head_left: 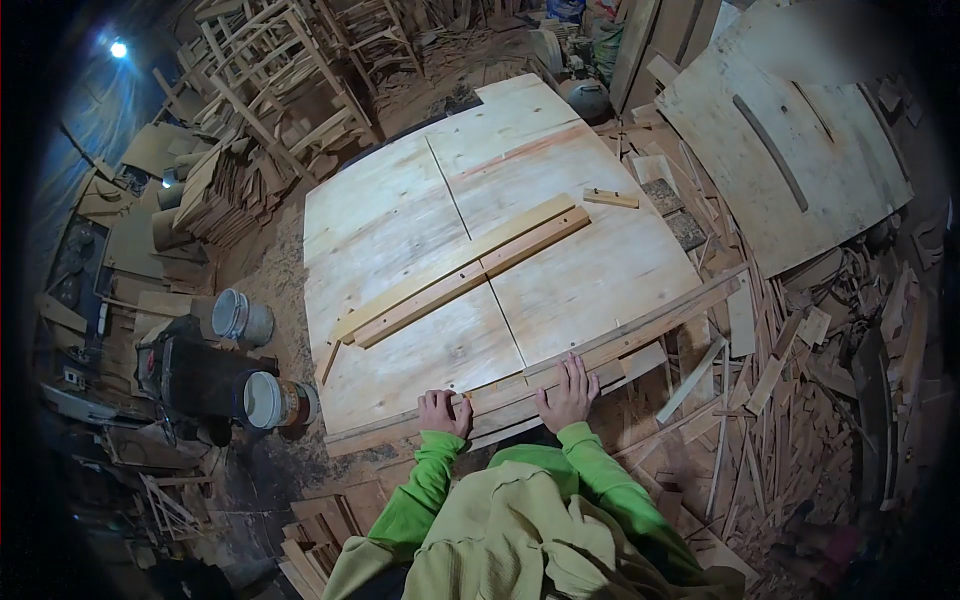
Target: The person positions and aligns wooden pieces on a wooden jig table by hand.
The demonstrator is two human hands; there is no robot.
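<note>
Khaki ribbed fabric [490,530] is covering the operator's torso and hiding part of the green sleeves [410,500]. Dark vignetting is cutting off the outer edges of the view, and the scrap at lower right is fading into shadow. Both hands are covering sections of the long edge batten [655,325], which is running along the near side of the plywood worktop [375,215]; the contact surfaces beneath the palms are not showing. The left hand [444,413] is bending its fingers over the batten, thumb toward the right hand; whether it is pinching the timber cannot be told. The right hand [567,393] is lying palm down on the batten, its fingers extending forward and slightly spread, its thumb angling toward the left hand. Both forearms are reaching forward, well apart at the elbows. Beyond the hands, paired timber strips [530,249] are lying diagonally across the worktop, with a short wooden block [610,199] resting near their far end.
</note>
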